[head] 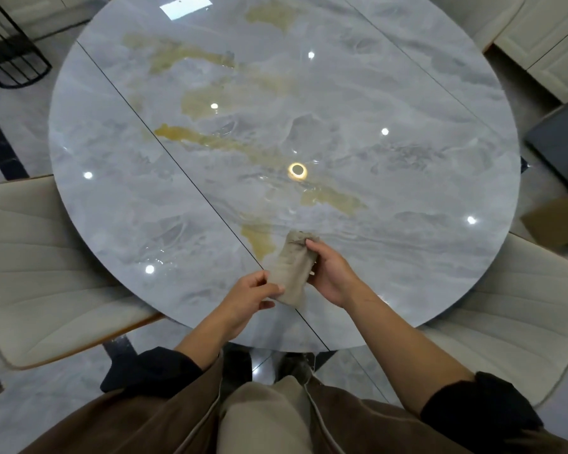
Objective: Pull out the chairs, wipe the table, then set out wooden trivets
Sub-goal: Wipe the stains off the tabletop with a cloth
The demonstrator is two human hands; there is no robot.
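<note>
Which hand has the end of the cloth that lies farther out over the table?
The right hand: its fingers curl round the far end of the cloth, while the left hand pinches the near end, close to the edge of the table.

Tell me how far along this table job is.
The left chair and right chair sit mostly clear of the table, so pulling out looks done. Wiping is in hand: the left hand and right hand both grip a beige cloth over the near edge. No trivets show on the table, so setting them out remains.
</note>
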